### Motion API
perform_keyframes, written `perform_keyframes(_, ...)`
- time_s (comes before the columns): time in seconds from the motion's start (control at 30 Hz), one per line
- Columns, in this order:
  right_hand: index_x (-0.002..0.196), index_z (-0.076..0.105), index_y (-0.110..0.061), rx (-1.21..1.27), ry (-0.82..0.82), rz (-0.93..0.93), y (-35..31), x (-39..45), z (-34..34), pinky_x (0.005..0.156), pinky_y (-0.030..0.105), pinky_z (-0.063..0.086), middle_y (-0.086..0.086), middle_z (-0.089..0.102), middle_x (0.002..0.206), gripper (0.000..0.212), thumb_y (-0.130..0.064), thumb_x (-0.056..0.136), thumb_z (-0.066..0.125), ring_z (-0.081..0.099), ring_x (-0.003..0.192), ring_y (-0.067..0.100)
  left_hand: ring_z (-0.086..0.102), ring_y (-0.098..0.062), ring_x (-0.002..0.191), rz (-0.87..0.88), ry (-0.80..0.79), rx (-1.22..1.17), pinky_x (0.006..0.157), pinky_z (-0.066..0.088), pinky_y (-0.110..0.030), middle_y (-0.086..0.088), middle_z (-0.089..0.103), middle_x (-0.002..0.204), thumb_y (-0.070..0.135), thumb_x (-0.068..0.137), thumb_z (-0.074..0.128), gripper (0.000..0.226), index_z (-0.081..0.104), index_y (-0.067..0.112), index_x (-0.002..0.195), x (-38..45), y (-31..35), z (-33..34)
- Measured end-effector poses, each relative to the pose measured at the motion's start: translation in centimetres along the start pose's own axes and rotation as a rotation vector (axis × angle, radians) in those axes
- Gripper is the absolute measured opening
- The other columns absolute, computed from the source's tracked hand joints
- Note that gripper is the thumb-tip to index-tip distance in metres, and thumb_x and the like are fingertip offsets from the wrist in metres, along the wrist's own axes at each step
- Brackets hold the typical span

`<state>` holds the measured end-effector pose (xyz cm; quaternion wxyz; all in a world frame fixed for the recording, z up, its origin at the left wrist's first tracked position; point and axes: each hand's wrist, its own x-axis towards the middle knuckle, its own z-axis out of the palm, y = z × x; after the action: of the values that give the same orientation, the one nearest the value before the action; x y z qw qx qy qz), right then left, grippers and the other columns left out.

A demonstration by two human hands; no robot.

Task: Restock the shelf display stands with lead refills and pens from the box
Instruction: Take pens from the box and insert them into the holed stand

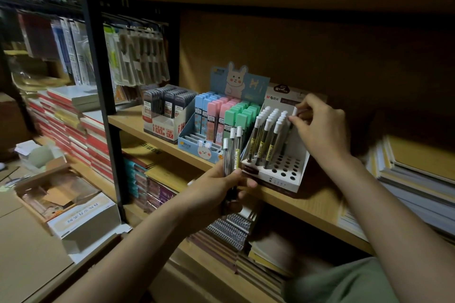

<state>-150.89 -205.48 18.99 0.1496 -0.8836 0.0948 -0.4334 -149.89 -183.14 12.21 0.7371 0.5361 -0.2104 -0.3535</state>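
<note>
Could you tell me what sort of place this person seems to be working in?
Most likely a stationery shop or its stockroom. Retail display stands of lead refills and white-capped pens sit on a wooden shelf, stacked notebooks fill the neighbouring shelves, and an opened stock box lies below.

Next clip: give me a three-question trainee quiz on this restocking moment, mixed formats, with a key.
1. True or false: the left hand holds a bunch of white-capped tubes.
2. What is the right hand doing? A) resting on the shelf B) pinching a white-capped tube at the white display stand C) lifting a notebook
3. Fill in: the front holes of that stand are mostly ____.

Key: 1 true; 2 B; 3 empty
</note>
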Motion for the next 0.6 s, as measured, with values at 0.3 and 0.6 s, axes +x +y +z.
perform_keyframes(0.3, 0.119, 0.065, -0.025, 0.322, 0.019, 0.029, -0.3, -2.4, -1.7, 0.058, 0.014, 0.053, -0.009, 0.067, 0.096, 0.026, -0.021, 0.093, 0.064, 0.064, 0.072, 0.004, 0.064, -0.014, 0.075, 0.053, -0.079, -0.115, 0.061, 0.052, -0.023, -0.006, 0.067, 0.089, 0.02, 0.097, 0.048, 0.026, 0.049, 0.01, 0.121, 0.1, 0.2, 0.6)
perform_keyframes(0.6, 0.105, 0.061, -0.032, 0.824, -0.282, 0.056, -4.2, -5.0, -1.2, 0.071, 0.026, 0.059, -0.003, 0.074, 0.088, 0.037, -0.015, 0.078, 0.078, 0.072, 0.081, 0.011, 0.061, -0.011, 0.074, 0.094, -0.136, -0.079, 0.065, 0.049, -0.021, -0.003, 0.065, 0.087, 0.02, 0.093, 0.053, 0.02, 0.056, 0.014, 0.112, -0.1, 0.1, 1.2)
